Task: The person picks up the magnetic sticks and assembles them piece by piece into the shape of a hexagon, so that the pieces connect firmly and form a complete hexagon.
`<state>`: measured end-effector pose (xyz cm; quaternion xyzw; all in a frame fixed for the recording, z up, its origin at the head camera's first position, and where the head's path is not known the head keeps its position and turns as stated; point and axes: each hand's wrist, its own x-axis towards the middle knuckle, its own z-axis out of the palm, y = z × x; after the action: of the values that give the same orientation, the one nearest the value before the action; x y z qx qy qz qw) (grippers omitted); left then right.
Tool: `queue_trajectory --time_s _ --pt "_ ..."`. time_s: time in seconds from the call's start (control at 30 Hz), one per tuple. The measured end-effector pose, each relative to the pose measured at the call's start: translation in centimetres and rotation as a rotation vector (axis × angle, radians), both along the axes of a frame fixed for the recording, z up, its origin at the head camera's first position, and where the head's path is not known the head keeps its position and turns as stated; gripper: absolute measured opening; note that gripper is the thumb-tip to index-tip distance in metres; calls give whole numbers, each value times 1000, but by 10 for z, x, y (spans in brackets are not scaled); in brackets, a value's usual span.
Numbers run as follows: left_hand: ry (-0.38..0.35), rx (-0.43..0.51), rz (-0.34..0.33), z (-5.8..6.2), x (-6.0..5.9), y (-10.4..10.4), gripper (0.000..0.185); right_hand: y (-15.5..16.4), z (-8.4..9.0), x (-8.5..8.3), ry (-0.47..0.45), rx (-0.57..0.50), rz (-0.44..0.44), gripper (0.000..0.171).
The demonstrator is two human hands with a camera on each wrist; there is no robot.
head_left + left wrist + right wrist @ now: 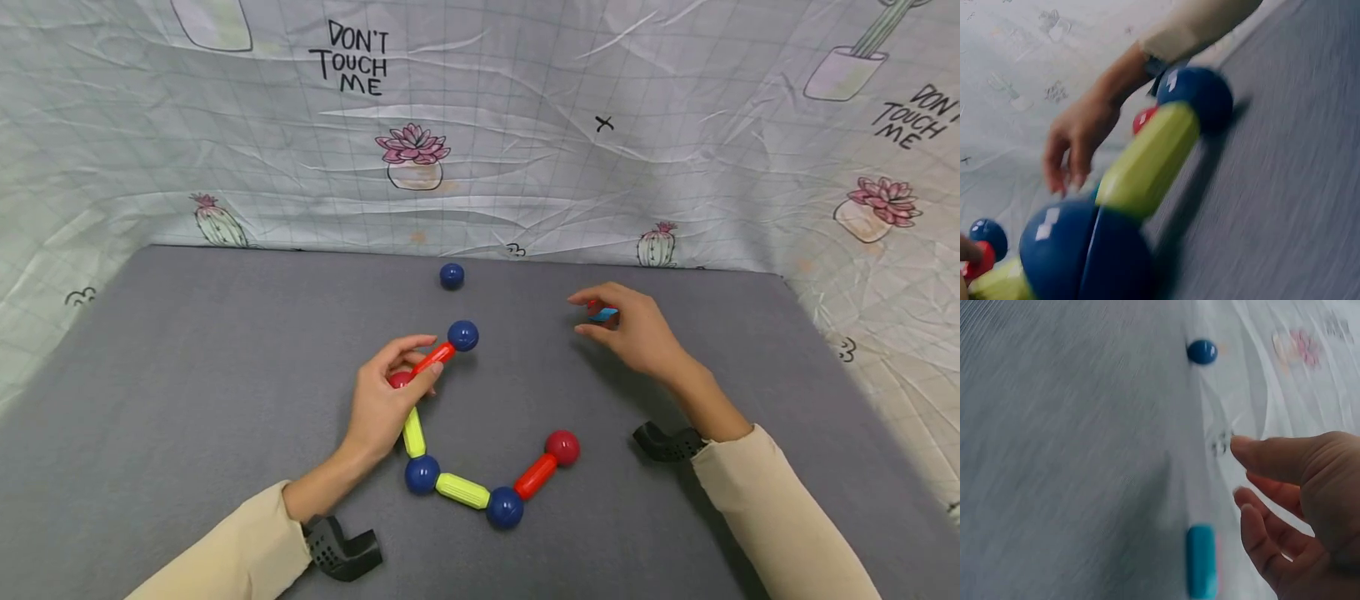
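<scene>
My left hand (pixel 375 408) pinches a red rod (pixel 432 358) between thumb and fingers. A blue ball (pixel 462 335) caps the rod's far end, and a red ball (pixel 400 380) is partly hidden at its near end. From there a chain curves toward me: a yellow-green rod (pixel 414 435), a blue ball (pixel 422 474), another yellow-green rod (pixel 462 491), a blue ball (pixel 505 507), a red rod (pixel 536 477) and a red ball (pixel 562 447). My right hand (pixel 637 333) hovers with thumb and fingers apart, holding nothing. Past it lies a blue rod (pixel 1201 562), with something red beside it.
A loose blue ball (pixel 452 276) sits near the back of the grey table (pixel 225 375). Behind the table's far edge hangs a white cloth (pixel 525 167) printed with potted plants. Each wrist carries a black camera mount.
</scene>
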<state>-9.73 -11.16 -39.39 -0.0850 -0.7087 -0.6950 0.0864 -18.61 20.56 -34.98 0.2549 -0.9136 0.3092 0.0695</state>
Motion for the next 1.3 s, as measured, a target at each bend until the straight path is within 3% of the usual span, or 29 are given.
queue_trajectory --time_s 0.17,0.4,0.77,1.03,1.3 --pt "-53 -92 -149 5 -9 -11 38 23 -13 -2 -28 -14 -123 34" --pt "-152 -63 -357 12 -18 -23 40 41 -23 -2 -1 -21 -222 34" --pt "-178 -29 -453 9 -24 -31 41 44 -30 -4 57 -24 -213 31" --pt "-113 113 -553 4 -24 -33 47 44 -34 -6 80 -30 -214 30" --pt "-162 217 -665 1 -26 -35 50 44 -34 -7 106 -35 -211 29"
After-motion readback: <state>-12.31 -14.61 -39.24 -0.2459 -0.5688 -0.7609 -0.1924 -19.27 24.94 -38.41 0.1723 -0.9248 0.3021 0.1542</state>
